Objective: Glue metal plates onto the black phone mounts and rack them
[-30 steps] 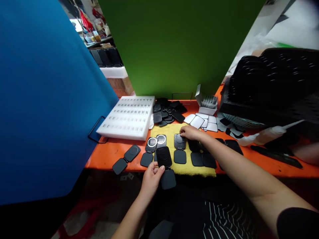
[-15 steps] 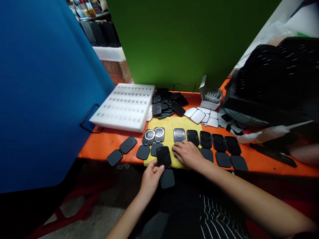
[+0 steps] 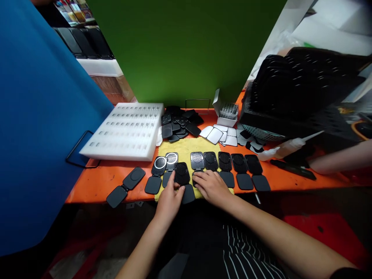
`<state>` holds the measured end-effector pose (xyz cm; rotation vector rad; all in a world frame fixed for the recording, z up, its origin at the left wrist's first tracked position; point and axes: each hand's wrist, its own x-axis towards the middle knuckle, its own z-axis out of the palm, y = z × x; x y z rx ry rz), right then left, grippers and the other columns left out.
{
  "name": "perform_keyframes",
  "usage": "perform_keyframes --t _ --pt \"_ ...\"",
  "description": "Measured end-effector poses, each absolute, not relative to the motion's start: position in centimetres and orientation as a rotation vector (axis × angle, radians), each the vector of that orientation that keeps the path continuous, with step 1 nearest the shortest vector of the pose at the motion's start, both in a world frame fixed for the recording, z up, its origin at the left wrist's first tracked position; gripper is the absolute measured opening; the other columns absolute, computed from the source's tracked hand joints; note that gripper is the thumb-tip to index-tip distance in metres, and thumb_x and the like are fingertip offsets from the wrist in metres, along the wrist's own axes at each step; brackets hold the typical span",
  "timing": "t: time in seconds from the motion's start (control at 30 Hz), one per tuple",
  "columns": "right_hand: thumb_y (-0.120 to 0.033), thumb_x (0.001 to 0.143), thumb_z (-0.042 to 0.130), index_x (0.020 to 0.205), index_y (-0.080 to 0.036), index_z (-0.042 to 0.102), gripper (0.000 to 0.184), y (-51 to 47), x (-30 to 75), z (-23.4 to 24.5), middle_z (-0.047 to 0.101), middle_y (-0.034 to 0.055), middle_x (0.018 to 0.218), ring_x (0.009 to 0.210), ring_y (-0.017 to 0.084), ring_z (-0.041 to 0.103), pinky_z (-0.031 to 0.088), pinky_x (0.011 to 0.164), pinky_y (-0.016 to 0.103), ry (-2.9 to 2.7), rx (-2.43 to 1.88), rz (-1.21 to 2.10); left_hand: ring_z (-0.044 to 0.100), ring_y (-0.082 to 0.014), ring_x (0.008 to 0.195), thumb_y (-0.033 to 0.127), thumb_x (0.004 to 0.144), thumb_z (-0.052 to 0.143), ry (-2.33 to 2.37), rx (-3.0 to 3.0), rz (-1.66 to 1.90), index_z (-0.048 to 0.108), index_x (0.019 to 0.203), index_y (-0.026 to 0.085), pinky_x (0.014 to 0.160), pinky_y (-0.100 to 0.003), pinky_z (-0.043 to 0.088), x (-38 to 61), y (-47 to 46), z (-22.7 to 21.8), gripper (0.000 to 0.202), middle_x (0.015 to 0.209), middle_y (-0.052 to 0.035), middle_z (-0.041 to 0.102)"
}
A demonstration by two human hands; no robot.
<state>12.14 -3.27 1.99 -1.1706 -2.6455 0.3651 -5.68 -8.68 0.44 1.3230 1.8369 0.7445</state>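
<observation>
My left hand (image 3: 167,198) grips a black hinged two-pad part (image 3: 183,180) with a mesh-patterned upper half, laid on the front of the yellow cloth (image 3: 186,147). My right hand (image 3: 211,186) rests beside it, fingers on the cloth just below a part with a silver grille (image 3: 197,160). A row of several open black parts (image 3: 238,170) runs to the right along the orange table (image 3: 99,182). Two parts with silver rings (image 3: 162,164) lie to the left.
A white foam tray (image 3: 124,130) sits at the back left, a heap of black parts (image 3: 178,124) behind the cloth, white pads (image 3: 221,135) and a small box (image 3: 227,113) beyond. Black stacked trays (image 3: 296,93) and a white squeeze bottle (image 3: 287,147) stand right. Another person's arm (image 3: 340,159) is far right.
My left hand brought the black part from off the table edge up onto the cloth. My right hand came back from the far grille part to the cloth's front.
</observation>
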Motion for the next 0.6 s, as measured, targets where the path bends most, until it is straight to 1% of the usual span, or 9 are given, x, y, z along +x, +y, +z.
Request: perform_keyframes --t 0.07,0.1,0.17,0.23,0.33,0.43,0.5,0.6 --pt "-0.03 0.087 0.037 0.112 -0.027 0.052 0.029 -3.7 12.5 1.9 0.053 -0.0002 0.119 0.099 0.02 0.043 0.032 0.08 0.033 -2.611 -1.17 0.389 0.058 -0.0179 0.081 0.032 0.08 0.048 1.918 1.511 0.678 0.027 0.133 0.02 0.074 -0.03 0.044 -5.4 -8.8 0.5 0.058 0.099 -0.0074 0.056" --pt "-0.03 0.087 0.037 0.111 -0.026 0.053 0.029 -3.8 12.6 1.9 0.053 -0.0003 0.119 0.099 0.02 0.043 0.032 0.081 0.033 -2.595 -1.172 0.397 0.056 -0.0196 0.09 0.031 0.081 0.047 1.938 1.6 0.658 0.03 0.131 0.02 0.079 -0.031 0.043 -5.2 -8.9 0.6 0.054 0.104 -0.0084 0.054" --pt "-0.029 0.087 0.038 0.111 -0.026 0.053 0.029 -3.9 12.7 1.7 0.053 -0.0003 0.12 0.1 0.02 0.043 0.032 0.083 0.034 -2.571 -1.178 0.407 0.052 -0.0207 0.1 0.03 0.082 0.045 1.956 1.734 0.618 0.036 0.128 0.021 0.084 -0.031 0.042 -5.0 -9.0 0.7 0.047 0.111 -0.0088 0.052" --pt "-0.029 0.087 0.038 0.11 -0.025 0.054 0.029 -4.0 12.6 1.6 0.053 0.0 0.12 0.101 0.02 0.043 0.031 0.084 0.034 -2.563 -1.175 0.403 0.052 -0.0201 0.1 0.029 0.084 0.043 1.973 1.801 0.559 0.039 0.125 0.021 0.084 -0.031 0.042 -4.9 -9.2 0.9 0.042 0.113 -0.008 0.051" --pt "-0.029 0.087 0.038 0.111 -0.025 0.054 0.03 -3.9 12.4 1.3 0.052 -0.0001 0.122 0.1 0.021 0.043 0.031 0.084 0.036 -2.579 -1.164 0.383 0.055 -0.0193 0.093 0.03 0.084 0.043 2.019 1.827 0.48 0.041 0.123 0.023 0.077 -0.03 0.045 -4.9 -9.6 1.3 0.039 0.112 -0.0065 0.05" --pt "-0.03 0.087 0.038 0.113 -0.025 0.054 0.031 -3.7 12.2 1.2 0.052 -0.0007 0.123 0.099 0.021 0.044 0.032 0.084 0.036 -2.597 -1.163 0.373 0.055 -0.0183 0.089 0.031 0.083 0.044 2.05 1.831 0.485 0.044 0.12 0.025 0.073 -0.028 0.046 -4.9 -10.1 1.6 0.037 0.109 -0.0056 0.05" --pt "-0.03 0.086 0.039 0.113 -0.025 0.054 0.031 -3.6 12.2 1.3 0.052 -0.0008 0.123 0.099 0.021 0.044 0.032 0.084 0.036 -2.595 -1.162 0.363 0.055 -0.0173 0.088 0.031 0.084 0.043 2.046 1.844 0.535 0.046 0.118 0.026 0.073 -0.028 0.046 -5.1 -10.3 1.8 0.034 0.105 -0.005 0.051" --pt "-0.029 0.085 0.041 0.112 -0.027 0.054 0.03 -3.4 12.2 1.4 0.054 -0.0015 0.121 0.098 0.019 0.046 0.033 0.084 0.035 -2.58 -1.133 0.319 0.053 -0.0166 0.089 0.03 0.085 0.042 2.05 1.894 0.649 0.048 0.115 0.025 0.078 -0.028 0.044 -6.9 -9.8 2.5 0.031 0.101 -0.0046 0.053"
